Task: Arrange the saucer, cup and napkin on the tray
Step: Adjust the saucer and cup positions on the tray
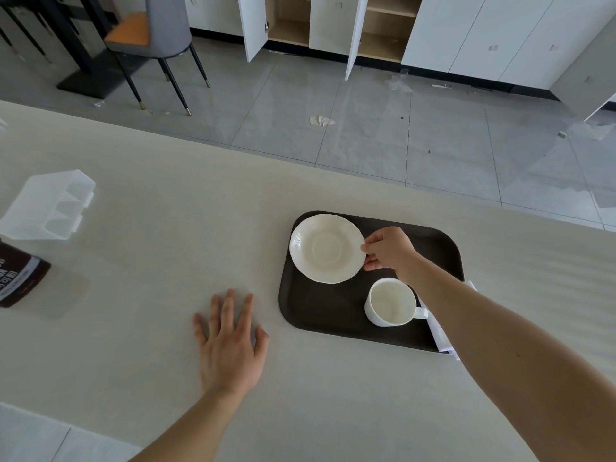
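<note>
While the left hand point(230, 341) lies flat and open on the desk point(166, 228), the right hand point(388, 250) pinches the rim of the saucer point(326, 248) over the far left part of the tray point(320, 311). Near it the cup point(391, 301) stands upright on the tray, and the napkin point(441, 335) lies at the tray's right edge, partly hidden by the arm.

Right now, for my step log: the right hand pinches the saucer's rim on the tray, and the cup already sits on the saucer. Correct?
Not quite. The head view shows the cup standing on the tray itself, nearer the person than the saucer, not on it. The rest holds: the right hand pinches the saucer's rim on the tray.
</note>
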`<state>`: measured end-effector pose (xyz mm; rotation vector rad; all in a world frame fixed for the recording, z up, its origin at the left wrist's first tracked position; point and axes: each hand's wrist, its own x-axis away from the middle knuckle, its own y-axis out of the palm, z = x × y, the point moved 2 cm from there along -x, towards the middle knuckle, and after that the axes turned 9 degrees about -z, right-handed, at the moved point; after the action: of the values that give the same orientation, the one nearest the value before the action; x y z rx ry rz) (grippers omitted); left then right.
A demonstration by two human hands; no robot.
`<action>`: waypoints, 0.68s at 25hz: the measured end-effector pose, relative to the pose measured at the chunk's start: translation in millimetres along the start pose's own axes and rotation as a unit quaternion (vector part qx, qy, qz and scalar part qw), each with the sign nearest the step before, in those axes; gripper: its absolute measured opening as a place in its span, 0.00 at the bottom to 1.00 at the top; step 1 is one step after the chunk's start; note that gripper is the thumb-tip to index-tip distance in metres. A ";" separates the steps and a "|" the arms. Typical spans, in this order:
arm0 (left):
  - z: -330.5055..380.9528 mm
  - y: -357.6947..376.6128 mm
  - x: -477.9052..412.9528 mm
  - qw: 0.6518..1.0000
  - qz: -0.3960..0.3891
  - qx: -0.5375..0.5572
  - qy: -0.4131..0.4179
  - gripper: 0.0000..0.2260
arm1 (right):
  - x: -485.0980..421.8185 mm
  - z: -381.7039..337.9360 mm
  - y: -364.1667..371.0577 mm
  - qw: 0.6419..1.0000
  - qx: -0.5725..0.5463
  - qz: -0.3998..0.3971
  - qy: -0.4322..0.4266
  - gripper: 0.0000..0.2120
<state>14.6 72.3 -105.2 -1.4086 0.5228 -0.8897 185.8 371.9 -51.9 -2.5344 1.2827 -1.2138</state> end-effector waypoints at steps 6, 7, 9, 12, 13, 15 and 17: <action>0.1 -0.5 0.2 1.000 0.002 0.003 0.002 0.27 | 0.3 1.5 -2.2 0.998 -0.057 -0.024 0.007 0.02; 0.1 -0.6 0.0 1.000 0.004 0.003 0.002 0.27 | 0.2 1.6 -2.7 0.998 -0.062 -0.030 0.008 0.03; 0.1 -0.4 0.4 1.000 0.006 0.002 0.005 0.27 | -0.2 1.5 -3.0 0.996 -0.072 -0.042 0.012 0.03; 0.2 -0.2 0.3 1.000 0.010 0.007 0.006 0.27 | -0.8 2.0 -2.5 0.995 -0.079 -0.051 0.017 0.03; 0.0 -0.1 0.1 1.000 0.010 0.008 0.005 0.27 | -1.1 2.4 -2.3 0.995 -0.083 -0.055 0.018 0.04; 0.0 0.0 -0.2 1.000 0.007 0.006 0.003 0.27 | -1.8 3.3 -2.1 0.994 -0.090 -0.059 0.018 0.04; -0.4 0.5 -0.3 1.000 0.003 0.004 0.003 0.27 | -2.6 4.1 -2.0 0.993 -0.095 -0.061 0.017 0.03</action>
<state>14.2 72.2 -105.8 -1.3961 0.5269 -0.8895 189.0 373.8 -55.6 -2.7743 1.3285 -1.2153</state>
